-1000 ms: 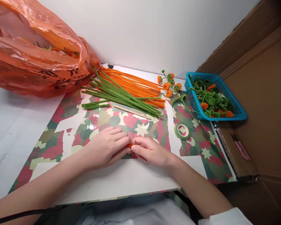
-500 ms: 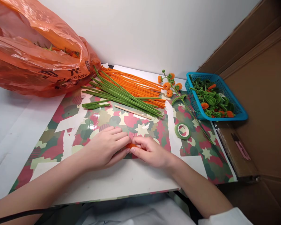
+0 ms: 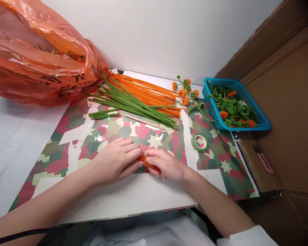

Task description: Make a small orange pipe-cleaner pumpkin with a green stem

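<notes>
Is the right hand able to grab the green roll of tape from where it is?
Probably yes. The green roll of tape lies flat on the patterned mat, just beyond the right hand, with nothing between them. That hand already pinches a small orange fuzzy piece, though.

Both forearms were bare from wrist to elbow. The left hand [image 3: 113, 160] and the right hand [image 3: 166, 165] wore no rings, gloves or watch. A white sleeve cuff [image 3: 248, 237] showed at the lower right corner of the frame, bunched above the right elbow.
</notes>
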